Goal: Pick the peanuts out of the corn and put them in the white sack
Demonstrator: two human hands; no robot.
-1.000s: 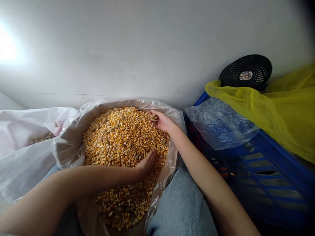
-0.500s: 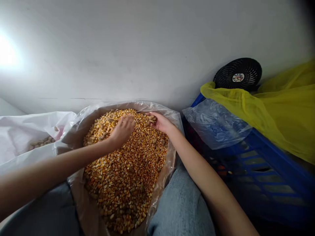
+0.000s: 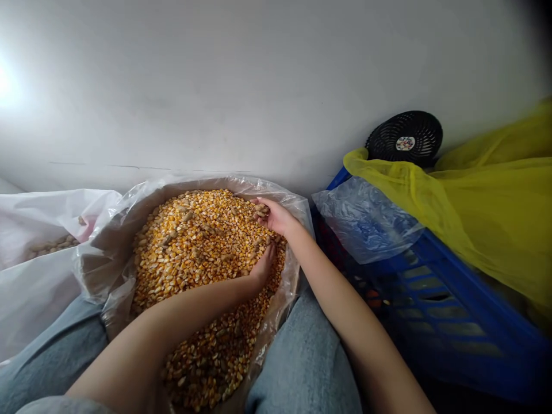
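An opened clear plastic sack (image 3: pixel 297 201) between my knees is full of yellow corn kernels (image 3: pixel 207 207). Unshelled peanuts (image 3: pixel 187 217) are scattered over the corn. At the far right side of the sack, my right hand (image 3: pixel 276 217) is closed round several peanuts (image 3: pixel 261 211) just above the kernels. Just nearer to me, my left hand (image 3: pixel 263 267) reaches across and rests on its edge in the corn, fingers stretched out. Loose peanuts lie by its fingertips; its palm side is partly hidden.
A white bag (image 3: pixel 52 210) holding small brownish pieces (image 3: pixel 54 244) stands to the left. On the right are a blue plastic crate (image 3: pixel 466 293), a clear plastic bag (image 3: pixel 366 215), yellow netting (image 3: pixel 483 195) and a black fan (image 3: pixel 405 138). A pale wall (image 3: pixel 241 92) rises behind.
My left hand has swept from the upper middle of the corn to the right and nearer to me. My right hand still holds peanuts. The view has shifted slightly.
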